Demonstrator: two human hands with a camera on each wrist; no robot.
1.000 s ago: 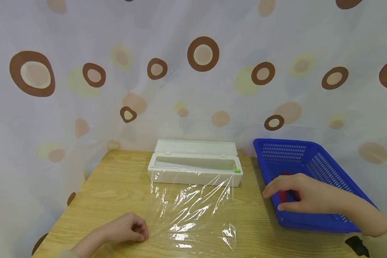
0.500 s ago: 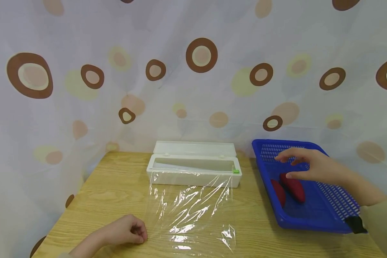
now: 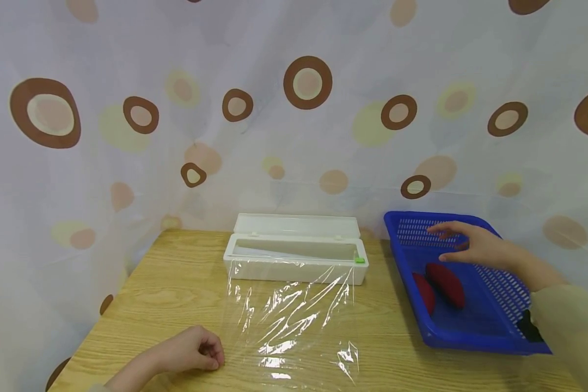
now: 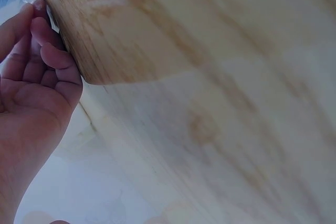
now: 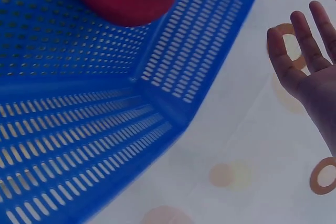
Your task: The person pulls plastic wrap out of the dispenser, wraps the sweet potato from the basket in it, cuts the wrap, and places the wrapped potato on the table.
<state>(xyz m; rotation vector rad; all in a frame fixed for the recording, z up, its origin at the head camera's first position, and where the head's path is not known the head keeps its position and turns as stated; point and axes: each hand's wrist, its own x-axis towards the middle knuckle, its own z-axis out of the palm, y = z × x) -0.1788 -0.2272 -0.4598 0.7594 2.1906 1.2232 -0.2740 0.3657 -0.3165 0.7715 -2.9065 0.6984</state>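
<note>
Plastic film [image 3: 284, 332]: creased, shiny, running from white box [image 3: 299, 239] over its front wall, across desk [image 3: 176, 283]. Left hand [image 3: 191, 351] at film's left side, fingers curled, grip pinching film edge. Two red oval objects [image 3: 445, 285]: side by side in blue basket [image 3: 470, 342], near left wall, left one partly hidden by rim. Right hand [image 3: 480, 247] above basket, clear of objects, grip spread. Box lid [image 3: 296, 224] open at back; green slider [image 3: 360, 260] at right end. Patterned curtain [image 3: 176, 43] behind.

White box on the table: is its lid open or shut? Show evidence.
Open: the lid is tipped back behind the white box, whose inside shows; clear film drapes over its front.
</note>
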